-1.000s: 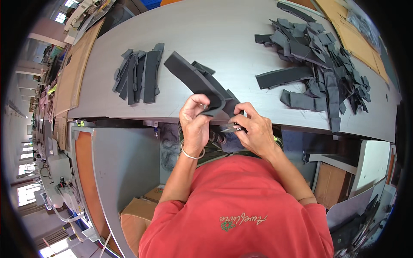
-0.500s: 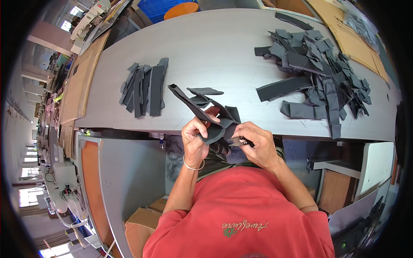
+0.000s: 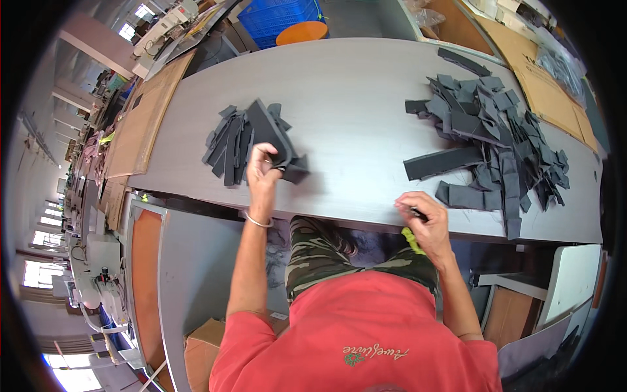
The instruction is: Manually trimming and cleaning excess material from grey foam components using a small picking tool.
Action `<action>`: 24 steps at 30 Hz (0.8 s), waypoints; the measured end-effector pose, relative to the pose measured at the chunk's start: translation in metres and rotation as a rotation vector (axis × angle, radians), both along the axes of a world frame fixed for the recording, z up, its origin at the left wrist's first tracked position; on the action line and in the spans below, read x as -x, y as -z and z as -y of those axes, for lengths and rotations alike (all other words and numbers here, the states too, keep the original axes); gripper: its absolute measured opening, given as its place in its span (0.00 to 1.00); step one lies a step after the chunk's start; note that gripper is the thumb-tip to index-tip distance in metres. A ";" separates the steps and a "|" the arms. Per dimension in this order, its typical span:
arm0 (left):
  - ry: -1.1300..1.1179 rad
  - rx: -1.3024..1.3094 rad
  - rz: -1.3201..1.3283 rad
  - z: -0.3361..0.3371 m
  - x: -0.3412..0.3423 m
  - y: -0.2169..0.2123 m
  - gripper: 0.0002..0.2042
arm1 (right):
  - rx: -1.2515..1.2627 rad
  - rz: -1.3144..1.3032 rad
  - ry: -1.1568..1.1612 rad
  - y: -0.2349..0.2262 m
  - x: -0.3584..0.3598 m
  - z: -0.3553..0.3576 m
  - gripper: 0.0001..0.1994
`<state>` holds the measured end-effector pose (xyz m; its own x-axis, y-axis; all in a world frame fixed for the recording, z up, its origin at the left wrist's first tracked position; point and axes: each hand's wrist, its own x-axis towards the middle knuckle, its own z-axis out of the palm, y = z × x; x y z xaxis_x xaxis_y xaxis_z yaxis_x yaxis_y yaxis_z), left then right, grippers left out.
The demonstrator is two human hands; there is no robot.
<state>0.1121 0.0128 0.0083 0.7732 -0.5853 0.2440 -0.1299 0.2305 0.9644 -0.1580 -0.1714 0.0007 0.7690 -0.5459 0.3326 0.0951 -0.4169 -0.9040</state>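
A folded dark grey fabric strip is pinched in my left hand, over the near right side of a small stack of similar strips. Part of the stack is hidden behind the hand and the held piece. Closer to the table's front edge, my right hand is closed around small thread snips; only their black part shows, and the blades are not visible. To the right lies a large loose heap of grey and black fabric strips.
The grey table has cardboard sheets along its left and right sides. Beyond the far edge are a blue crate and an orange round stool top. Something yellow-green hangs beside my right hand.
My left hand has carried the fabric leftward and away from me, to the small stack. My right hand has moved right with the snips, apart from the fabric. The view has shifted slightly.
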 end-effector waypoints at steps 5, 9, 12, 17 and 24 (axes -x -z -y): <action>-0.202 -0.641 0.814 -0.021 -0.082 -0.011 0.30 | 0.101 -0.079 0.237 0.011 0.017 0.037 0.08; -0.114 -0.948 0.419 -0.041 -0.123 0.003 0.40 | 0.178 -0.194 0.350 0.028 0.025 0.053 0.07; -0.050 -1.021 0.771 -0.067 -0.147 0.012 0.39 | 0.238 -0.213 0.342 0.036 0.022 0.050 0.06; 0.156 -1.560 0.775 -0.042 -0.134 -0.024 0.39 | 0.338 -0.275 0.355 0.035 0.025 0.049 0.09; -0.226 -1.036 0.972 -0.070 -0.161 -0.009 0.16 | 0.375 -0.140 0.612 0.001 0.049 0.068 0.14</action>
